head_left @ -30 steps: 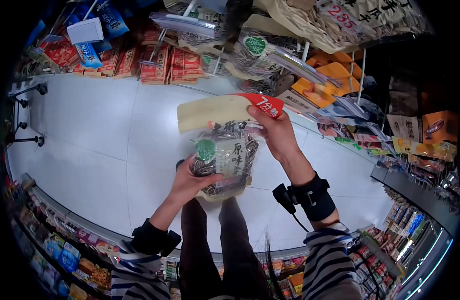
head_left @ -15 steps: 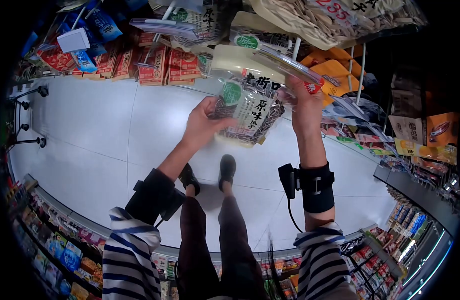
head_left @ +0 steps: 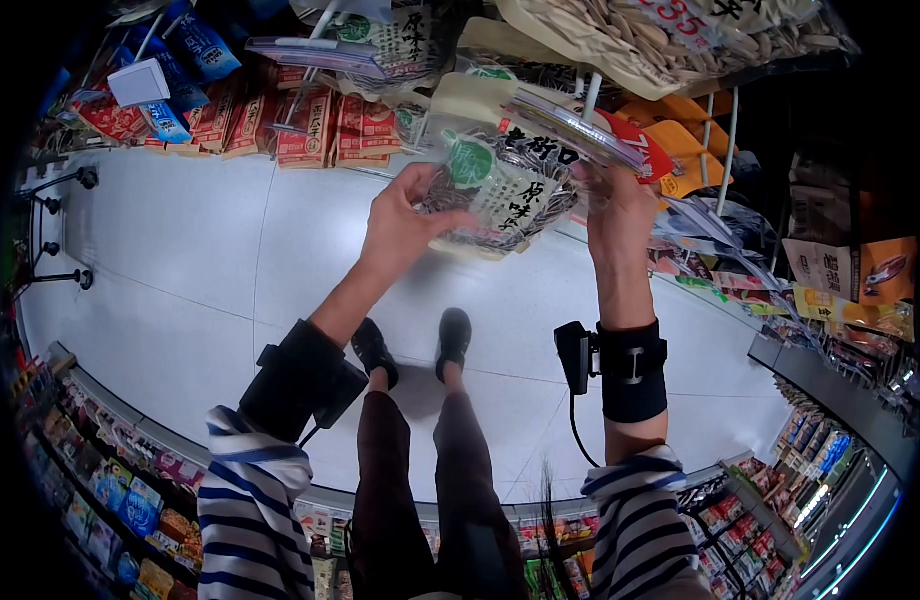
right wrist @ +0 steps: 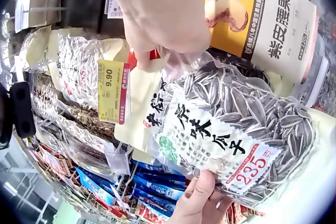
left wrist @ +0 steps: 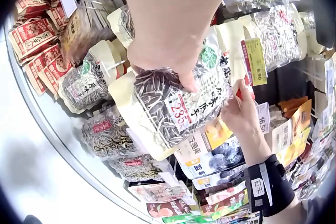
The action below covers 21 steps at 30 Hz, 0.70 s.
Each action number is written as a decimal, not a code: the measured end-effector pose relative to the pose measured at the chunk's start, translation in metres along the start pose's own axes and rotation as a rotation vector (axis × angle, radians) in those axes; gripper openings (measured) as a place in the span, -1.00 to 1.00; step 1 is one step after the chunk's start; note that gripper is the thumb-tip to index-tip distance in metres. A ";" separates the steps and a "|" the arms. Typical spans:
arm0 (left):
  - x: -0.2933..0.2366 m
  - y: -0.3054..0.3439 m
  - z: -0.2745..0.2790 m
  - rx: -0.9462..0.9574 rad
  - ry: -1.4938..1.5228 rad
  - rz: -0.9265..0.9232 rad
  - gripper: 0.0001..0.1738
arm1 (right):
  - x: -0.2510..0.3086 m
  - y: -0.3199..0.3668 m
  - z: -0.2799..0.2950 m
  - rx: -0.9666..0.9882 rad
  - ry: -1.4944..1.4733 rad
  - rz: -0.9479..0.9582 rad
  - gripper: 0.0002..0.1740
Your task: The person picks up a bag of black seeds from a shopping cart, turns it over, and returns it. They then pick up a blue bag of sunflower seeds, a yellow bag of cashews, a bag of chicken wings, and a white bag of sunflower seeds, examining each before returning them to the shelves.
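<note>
A clear-fronted bag of sunflower seeds [head_left: 515,195] with a cream top hangs between both hands, close under a shelf price holder [head_left: 578,128]. My left hand [head_left: 395,228] grips the bag's left side, thumb across the front, its other fingers hidden behind. At the bag's upper right, my right hand [head_left: 620,215] pinches the top edge beside the red corner, the fingertips partly covered by the price holder. In the right wrist view the bag's label [right wrist: 210,134] reads 235 in red, and the left thumb [right wrist: 202,187] presses its edge. A yellow price tag [right wrist: 111,91] stands beside the bag's top.
Similar seed bags [left wrist: 86,85] hang from hooks around the held one. Red packets [head_left: 305,125] and blue packets [head_left: 200,45] hang to the left, orange packets [head_left: 670,150] to the right. White hook rods [head_left: 728,150] stick out. Pale floor [head_left: 180,240] lies below; more stocked shelves line the opposite side.
Both hands have lifted the bag up and to the right, from over the floor to the hanging hooks. The right hand has moved behind the price holder.
</note>
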<state>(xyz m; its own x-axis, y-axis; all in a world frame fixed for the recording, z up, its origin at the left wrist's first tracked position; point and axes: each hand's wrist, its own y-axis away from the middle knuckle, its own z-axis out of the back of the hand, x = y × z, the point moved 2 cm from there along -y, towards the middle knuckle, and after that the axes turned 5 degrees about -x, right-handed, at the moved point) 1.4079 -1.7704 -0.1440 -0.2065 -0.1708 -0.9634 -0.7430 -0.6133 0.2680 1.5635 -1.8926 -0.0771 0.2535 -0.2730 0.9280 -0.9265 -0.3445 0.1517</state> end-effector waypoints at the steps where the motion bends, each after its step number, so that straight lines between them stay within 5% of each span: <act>1: -0.001 -0.001 0.001 -0.007 -0.022 -0.014 -0.42 | 0.000 -0.001 0.000 0.010 -0.001 0.008 -0.79; 21: 0.013 -0.022 0.004 -0.031 -0.023 -0.098 -0.37 | -0.006 -0.015 -0.001 -0.042 0.052 0.033 -0.82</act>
<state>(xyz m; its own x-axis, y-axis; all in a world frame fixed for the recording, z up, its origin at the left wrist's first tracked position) 1.4189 -1.7560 -0.1623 -0.1485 -0.0909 -0.9847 -0.7404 -0.6499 0.1717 1.5760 -1.8849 -0.0849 0.2084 -0.2364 0.9491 -0.9453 -0.2975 0.1334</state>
